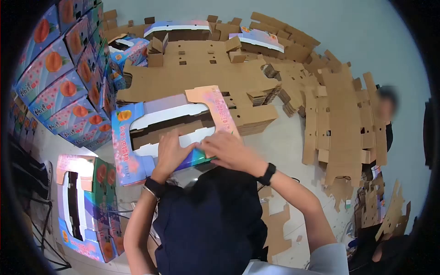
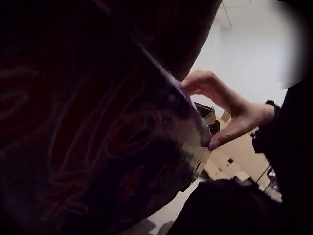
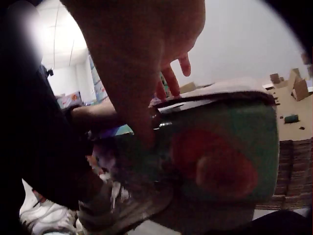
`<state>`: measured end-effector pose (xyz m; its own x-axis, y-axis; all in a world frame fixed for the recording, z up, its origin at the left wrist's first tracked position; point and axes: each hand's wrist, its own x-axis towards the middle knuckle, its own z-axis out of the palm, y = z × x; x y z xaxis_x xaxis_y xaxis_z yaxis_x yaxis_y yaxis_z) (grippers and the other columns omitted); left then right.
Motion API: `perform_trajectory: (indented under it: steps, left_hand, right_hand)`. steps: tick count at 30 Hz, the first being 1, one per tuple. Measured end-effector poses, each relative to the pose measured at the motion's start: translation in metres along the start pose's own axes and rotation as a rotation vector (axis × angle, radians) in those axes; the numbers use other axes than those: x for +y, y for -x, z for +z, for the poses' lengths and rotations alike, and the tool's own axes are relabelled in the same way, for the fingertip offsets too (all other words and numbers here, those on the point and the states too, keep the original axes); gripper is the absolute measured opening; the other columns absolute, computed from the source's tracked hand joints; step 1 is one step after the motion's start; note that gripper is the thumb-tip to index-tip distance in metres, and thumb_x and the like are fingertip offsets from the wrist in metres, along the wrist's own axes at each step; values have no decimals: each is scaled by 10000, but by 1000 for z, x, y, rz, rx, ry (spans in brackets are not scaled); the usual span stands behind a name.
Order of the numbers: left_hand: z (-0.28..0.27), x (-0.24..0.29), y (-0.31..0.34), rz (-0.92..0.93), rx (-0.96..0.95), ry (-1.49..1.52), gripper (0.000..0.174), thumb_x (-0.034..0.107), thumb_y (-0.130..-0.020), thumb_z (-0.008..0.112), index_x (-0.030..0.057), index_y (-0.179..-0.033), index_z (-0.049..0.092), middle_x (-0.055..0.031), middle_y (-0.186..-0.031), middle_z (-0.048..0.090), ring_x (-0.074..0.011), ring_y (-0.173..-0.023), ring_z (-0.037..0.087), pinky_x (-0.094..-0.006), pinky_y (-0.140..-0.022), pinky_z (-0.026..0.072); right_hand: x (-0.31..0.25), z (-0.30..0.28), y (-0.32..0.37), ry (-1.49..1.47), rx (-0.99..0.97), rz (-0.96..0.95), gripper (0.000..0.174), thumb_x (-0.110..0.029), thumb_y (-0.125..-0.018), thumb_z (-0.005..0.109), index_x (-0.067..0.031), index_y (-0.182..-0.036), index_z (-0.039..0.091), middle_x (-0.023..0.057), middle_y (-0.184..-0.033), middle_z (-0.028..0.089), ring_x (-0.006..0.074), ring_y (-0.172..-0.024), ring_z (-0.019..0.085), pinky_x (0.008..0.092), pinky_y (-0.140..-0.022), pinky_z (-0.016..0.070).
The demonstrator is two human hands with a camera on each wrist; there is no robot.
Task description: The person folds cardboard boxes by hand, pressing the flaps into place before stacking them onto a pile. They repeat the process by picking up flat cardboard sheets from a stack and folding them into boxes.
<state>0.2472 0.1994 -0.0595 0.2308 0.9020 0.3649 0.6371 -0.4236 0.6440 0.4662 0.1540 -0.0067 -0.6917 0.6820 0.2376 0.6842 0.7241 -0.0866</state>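
A printed peach carton point(image 1: 121, 149) with a long opening in its top lies in front of me in the head view. My left hand point(image 1: 169, 153) rests over its near top flap, fingers reaching to the opening and thumb spread to the right. My right hand point(image 1: 236, 153) grips the near edge towards the right corner. In the right wrist view, the right hand point(image 3: 146, 63) has its thumb down the green peach-printed side point(image 3: 230, 156) and its other fingers over the top. The left wrist view shows the right hand point(image 2: 230, 110) pinching that edge; the left hand is hidden there.
Printed peach cartons point(image 1: 55, 62) are stacked high at the left, with finished-looking cartons point(image 1: 96, 206) on the floor below. Flat brown cardboard point(image 1: 183, 75) lies piled ahead, and more cardboard point(image 1: 341, 119) stands at the right. A person point(image 1: 388, 103) is at the far right.
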Motion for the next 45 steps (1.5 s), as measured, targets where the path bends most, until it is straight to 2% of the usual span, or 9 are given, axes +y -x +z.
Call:
perform_trajectory:
  steps: [11,18,23,25,27,29,35,40,45]
  left_hand:
    - [8,-35,10,-46,51,-205,364,364,-867,634,5,-809,615,-180,-836,650,-353,-830,602,-421,-761,404]
    - [4,-33,11,-60,41,-221,368,345,-881,618,4,-743,617,-184,-789,637,-352,-788,599,-429,-768,399]
    - [-45,-24,9,175,136,-456,329,327,-836,654,10,-914,608,-158,-878,632,-336,-879,591,-429,-813,404]
    - [-75,-28,5,128,-31,-361,354,306,-815,662,28,-1018,579,-140,-947,622,-335,-936,575,-442,-883,383]
    - [-84,-56,1,59,-86,-276,338,323,-831,661,18,-971,620,-150,-915,643,-325,-956,582,-443,-1000,324]
    - [-84,-91,3,30,-440,-88,374,367,-835,675,5,-927,661,-166,-881,663,-299,-971,598,-423,-1086,251]
    - [-91,-109,12,-56,-308,-38,407,408,-794,712,12,-885,692,-149,-852,684,-269,-985,619,-429,-1110,237]
    - [-77,-97,13,-81,-175,-31,390,412,-783,721,27,-839,707,-163,-774,673,-296,-880,638,-422,-1108,245]
    - [-61,-90,21,-75,-115,-33,413,431,-780,717,24,-848,709,-166,-774,675,-299,-854,644,-426,-1098,253]
  right_hand:
    - [-15,42,-25,357,-67,-374,227,-160,-729,573,-59,-933,570,65,-1007,537,232,-1103,517,411,-1086,337]
    - [-21,18,-13,228,128,-177,110,-168,-736,596,-91,-814,588,63,-901,546,226,-1035,550,441,-1108,328]
    - [-36,9,-18,349,-72,-85,185,-190,-740,630,-68,-874,593,88,-977,576,251,-1083,539,508,-1101,302]
    - [-57,18,-20,226,-52,42,271,-214,-790,677,-73,-1008,601,78,-1066,566,221,-1144,514,511,-1110,269]
    - [-77,40,-29,-41,-23,47,421,-206,-796,658,-71,-1186,576,101,-1215,534,279,-1220,462,498,-1100,280]
    - [-89,67,-48,-246,95,45,448,-207,-808,649,-73,-1225,556,98,-1297,490,285,-1273,421,488,-1103,277]
    - [-106,110,-83,-311,197,-101,445,-222,-801,677,-78,-1205,560,92,-1357,448,275,-1331,370,510,-1105,266]
    - [-95,99,-81,-567,205,-24,260,-229,-781,720,-82,-989,667,38,-1180,578,226,-1281,436,488,-1103,244]
    - [-96,101,-80,-733,240,164,142,-208,-792,722,-73,-786,681,0,-894,649,198,-1017,566,411,-996,314]
